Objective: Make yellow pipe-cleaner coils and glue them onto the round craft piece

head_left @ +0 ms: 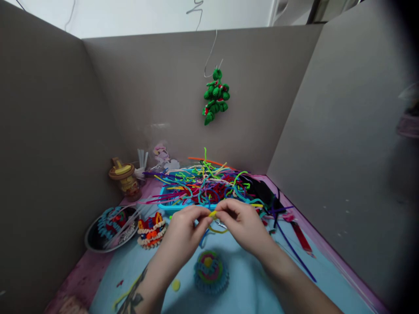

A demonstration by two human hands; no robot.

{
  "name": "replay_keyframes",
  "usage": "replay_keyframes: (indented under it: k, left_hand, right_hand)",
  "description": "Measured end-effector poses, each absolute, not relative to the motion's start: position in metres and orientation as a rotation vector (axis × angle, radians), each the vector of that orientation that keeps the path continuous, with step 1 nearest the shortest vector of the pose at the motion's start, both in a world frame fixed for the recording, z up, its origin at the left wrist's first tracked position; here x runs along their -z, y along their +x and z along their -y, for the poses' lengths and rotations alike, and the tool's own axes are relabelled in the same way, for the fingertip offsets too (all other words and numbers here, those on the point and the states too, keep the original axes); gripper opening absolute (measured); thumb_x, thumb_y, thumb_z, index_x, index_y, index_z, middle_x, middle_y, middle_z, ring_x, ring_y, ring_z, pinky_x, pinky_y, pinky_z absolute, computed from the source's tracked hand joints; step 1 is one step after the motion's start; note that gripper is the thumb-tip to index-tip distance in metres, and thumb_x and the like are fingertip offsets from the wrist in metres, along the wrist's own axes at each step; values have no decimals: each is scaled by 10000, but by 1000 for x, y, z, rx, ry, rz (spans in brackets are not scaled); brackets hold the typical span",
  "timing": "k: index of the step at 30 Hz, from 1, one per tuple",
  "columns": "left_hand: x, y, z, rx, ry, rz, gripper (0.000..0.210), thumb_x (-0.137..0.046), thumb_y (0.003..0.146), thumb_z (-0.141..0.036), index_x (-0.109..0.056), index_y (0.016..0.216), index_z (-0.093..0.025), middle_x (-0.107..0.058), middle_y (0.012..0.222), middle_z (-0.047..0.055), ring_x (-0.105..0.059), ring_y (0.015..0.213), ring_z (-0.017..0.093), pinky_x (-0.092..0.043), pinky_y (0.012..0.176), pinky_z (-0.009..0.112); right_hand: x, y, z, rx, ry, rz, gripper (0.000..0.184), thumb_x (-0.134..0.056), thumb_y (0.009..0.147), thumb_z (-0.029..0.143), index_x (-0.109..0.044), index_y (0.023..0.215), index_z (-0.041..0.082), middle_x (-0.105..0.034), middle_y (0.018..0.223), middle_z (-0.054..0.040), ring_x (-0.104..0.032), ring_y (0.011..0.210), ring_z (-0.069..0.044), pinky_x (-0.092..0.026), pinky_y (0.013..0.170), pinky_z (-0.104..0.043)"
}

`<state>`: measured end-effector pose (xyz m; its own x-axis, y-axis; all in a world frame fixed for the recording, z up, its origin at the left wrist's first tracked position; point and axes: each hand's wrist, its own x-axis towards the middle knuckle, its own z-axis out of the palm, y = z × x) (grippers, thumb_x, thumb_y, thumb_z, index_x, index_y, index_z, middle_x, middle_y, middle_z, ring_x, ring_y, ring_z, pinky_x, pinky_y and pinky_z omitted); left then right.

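My left hand [189,224] and my right hand [242,223] meet over the middle of the table. Between thumb and fingertips, both pinch a yellow pipe cleaner [213,214], and a loop of it hangs just below. Under my hands sits a round fuzzy piece [211,274] with blue, pink and green rings and a yellow centre. Left of that lies a small yellow disc [176,285]. Another yellow-green pipe cleaner [126,296] lies by my left forearm.
A blue tray [166,207] heaped with coloured pipe cleaners stands behind my hands. To the left are a metal bowl [90,244], an orange-and-cream beaded piece [152,233] and a brown cup [126,176]. A green ornament [216,96] hangs before the grey back panel [147,87].
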<state>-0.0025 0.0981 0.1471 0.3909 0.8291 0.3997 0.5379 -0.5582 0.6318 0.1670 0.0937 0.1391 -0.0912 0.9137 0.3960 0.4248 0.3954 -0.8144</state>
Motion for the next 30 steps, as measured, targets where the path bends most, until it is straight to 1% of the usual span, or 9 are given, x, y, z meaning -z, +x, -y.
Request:
replay_keyframes:
  k: [9,17,22,26,30]
  left_hand:
    - [-145,8,-95,-1035,2030,-1254,161,-558,817,-217,-658,700,-172,-658,664,-13,-573,610,113,-405,568,193]
    - [-146,11,-92,-1124,1948,-1248,149,-571,804,-211,-660,694,-165,-660,657,-12,-571,590,106,-406,548,181]
    - [-146,13,-91,-1184,1934,-1231,150,-562,818,-203,-649,702,-167,-647,664,-9,-568,603,109,-411,554,185]
    - [-143,13,-90,-1260,2029,-1228,144,-546,849,-215,-634,743,-175,-635,709,-5,-565,643,110,-409,588,195]
    - [-140,10,-91,-1322,2147,-1179,130,-534,864,-194,-601,754,-175,-619,721,-4,-559,668,109,-412,620,200]
  right_hand:
    - [-139,163,-92,-745,-1176,1486,117,-539,797,229,-598,710,176,-594,684,-2,-544,651,-138,-409,586,-234]
    - [-137,155,-89,-883,-1058,1297,125,-603,765,276,-598,703,168,-554,631,16,-497,588,-112,-393,535,-212]
    - [-132,149,-90,-1025,-968,1121,145,-666,735,295,-603,722,165,-559,619,24,-496,565,-98,-400,525,-202]
    - [-127,145,-91,-1168,-860,987,194,-711,710,323,-593,728,170,-564,613,31,-503,561,-94,-407,537,-204]
    - [-131,142,-89,-1248,-824,951,268,-746,673,369,-576,670,161,-543,584,31,-460,532,-84,-377,506,-198]
